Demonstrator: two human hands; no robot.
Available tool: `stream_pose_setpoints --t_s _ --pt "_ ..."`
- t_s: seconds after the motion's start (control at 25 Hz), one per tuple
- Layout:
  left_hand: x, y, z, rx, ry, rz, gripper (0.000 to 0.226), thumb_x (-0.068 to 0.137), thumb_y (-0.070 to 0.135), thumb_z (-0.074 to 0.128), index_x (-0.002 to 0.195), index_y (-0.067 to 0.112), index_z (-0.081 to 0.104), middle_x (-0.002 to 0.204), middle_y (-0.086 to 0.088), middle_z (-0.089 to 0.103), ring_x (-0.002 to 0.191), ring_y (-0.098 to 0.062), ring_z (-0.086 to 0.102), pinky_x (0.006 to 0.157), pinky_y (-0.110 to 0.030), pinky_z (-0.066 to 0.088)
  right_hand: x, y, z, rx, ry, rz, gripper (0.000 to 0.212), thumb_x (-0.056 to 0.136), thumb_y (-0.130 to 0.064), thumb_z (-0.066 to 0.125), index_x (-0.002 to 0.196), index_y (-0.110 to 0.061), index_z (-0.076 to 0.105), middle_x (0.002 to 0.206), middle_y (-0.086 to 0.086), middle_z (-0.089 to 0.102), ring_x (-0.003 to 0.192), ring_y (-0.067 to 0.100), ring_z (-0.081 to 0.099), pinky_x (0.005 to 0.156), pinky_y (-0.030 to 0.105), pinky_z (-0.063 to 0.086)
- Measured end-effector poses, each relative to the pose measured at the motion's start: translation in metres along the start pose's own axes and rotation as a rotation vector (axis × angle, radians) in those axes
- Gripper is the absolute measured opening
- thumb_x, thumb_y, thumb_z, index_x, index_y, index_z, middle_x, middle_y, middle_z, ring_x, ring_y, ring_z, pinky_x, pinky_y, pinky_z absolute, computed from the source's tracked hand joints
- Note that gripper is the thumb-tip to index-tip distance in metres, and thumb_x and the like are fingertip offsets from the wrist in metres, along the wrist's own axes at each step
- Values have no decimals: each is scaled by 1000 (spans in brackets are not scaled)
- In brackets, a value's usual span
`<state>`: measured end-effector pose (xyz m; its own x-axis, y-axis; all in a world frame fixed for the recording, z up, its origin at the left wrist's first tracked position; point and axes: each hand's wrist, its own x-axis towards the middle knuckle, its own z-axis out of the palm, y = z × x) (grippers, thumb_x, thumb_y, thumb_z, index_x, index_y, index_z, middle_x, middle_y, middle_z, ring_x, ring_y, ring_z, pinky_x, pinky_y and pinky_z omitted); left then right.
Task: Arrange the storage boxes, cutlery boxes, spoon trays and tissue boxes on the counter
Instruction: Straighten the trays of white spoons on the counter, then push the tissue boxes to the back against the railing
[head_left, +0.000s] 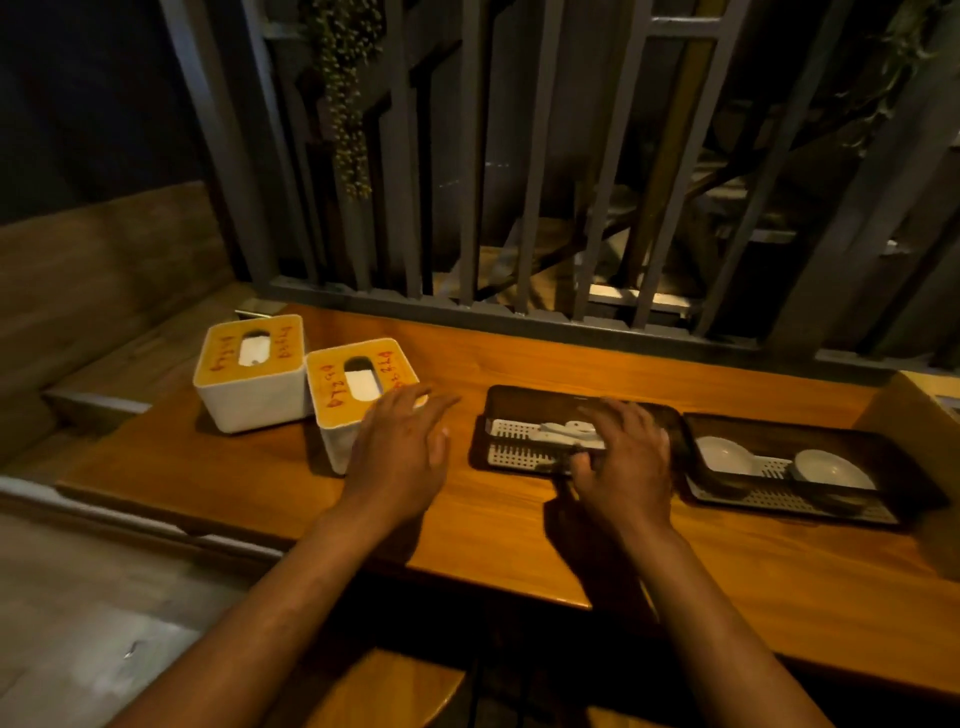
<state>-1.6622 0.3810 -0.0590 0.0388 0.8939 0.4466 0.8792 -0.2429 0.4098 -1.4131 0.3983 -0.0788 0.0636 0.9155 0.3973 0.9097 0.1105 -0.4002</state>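
Two white tissue boxes with yellow-orange lids stand at the left of the wooden counter (519, 519): the far one (249, 371) and the near one (353, 384), touching corner to side. My left hand (402, 447) hovers with straight fingers over the near box's right front corner. A dark spoon tray (514, 415) with a white slotted insert and white spoons lies in the middle. My right hand (626, 457) rests on it, fingers curled over its front rim. A second dark tray (789, 467) holding two white spoons lies to the right.
A grey metal railing (519, 306) runs along the counter's far edge, with a hanging plant (345, 104) behind it. A wooden bench ledge (130, 364) lies at the left. A wooden stool seat (389, 686) sits below the counter's front edge.
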Motion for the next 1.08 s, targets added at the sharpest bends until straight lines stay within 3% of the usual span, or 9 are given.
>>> stream_pose_setpoints --t_s 0.16,0.24,0.4,0.56,0.72,0.92,1.08 --pt "12 -97 -62 -37 209 -155 34 96 16 52 127 27 60 135 -6 56 125 -26 47 102 -44 40 3 -109 17 191 -68 -157 43 83 -34 63 126 -30 61 135 -4 53 128 20 43 104 42 37" --pt "18 -143 -78 -36 183 -209 36 95 16 51 128 25 60 134 -8 57 124 -28 49 101 -46 42 1 -170 42 201 -63 -185 49 81 -49 60 126 -32 60 134 -4 53 126 22 46 100 41 41" --pt "30 -191 -81 48 68 -96 41 95 18 54 134 30 55 140 -4 53 130 -26 44 105 -45 39 -3 -260 103 -57 -164 -130 71 76 -75 53 132 -31 51 143 3 46 131 28 38 107 51 31" --pt "44 -194 -64 178 -97 85 52 97 29 52 145 39 37 156 -1 34 146 -26 22 117 -48 21 -9 -246 119 -72 -60 -128 42 82 -51 65 116 -27 58 135 4 53 128 25 45 112 51 28" --pt "54 -184 -51 239 -220 244 54 98 40 46 149 40 26 160 -3 24 149 -26 13 120 -47 11 0 -194 90 -13 -74 -110 46 79 -40 73 123 -32 61 140 -2 50 126 19 47 100 44 46" --pt "27 -147 -33 151 -270 184 62 98 40 46 150 46 12 162 -3 16 145 -28 23 115 -45 25 16 -157 66 -183 -161 -42 58 86 -33 69 140 -38 47 151 -11 42 137 17 41 111 46 37" --pt "30 -130 -25 161 -275 156 65 98 35 49 151 42 12 161 -6 16 143 -29 27 112 -43 30 14 -147 72 -100 -127 21 61 85 -32 69 141 -36 45 153 -10 39 136 18 43 110 50 38"
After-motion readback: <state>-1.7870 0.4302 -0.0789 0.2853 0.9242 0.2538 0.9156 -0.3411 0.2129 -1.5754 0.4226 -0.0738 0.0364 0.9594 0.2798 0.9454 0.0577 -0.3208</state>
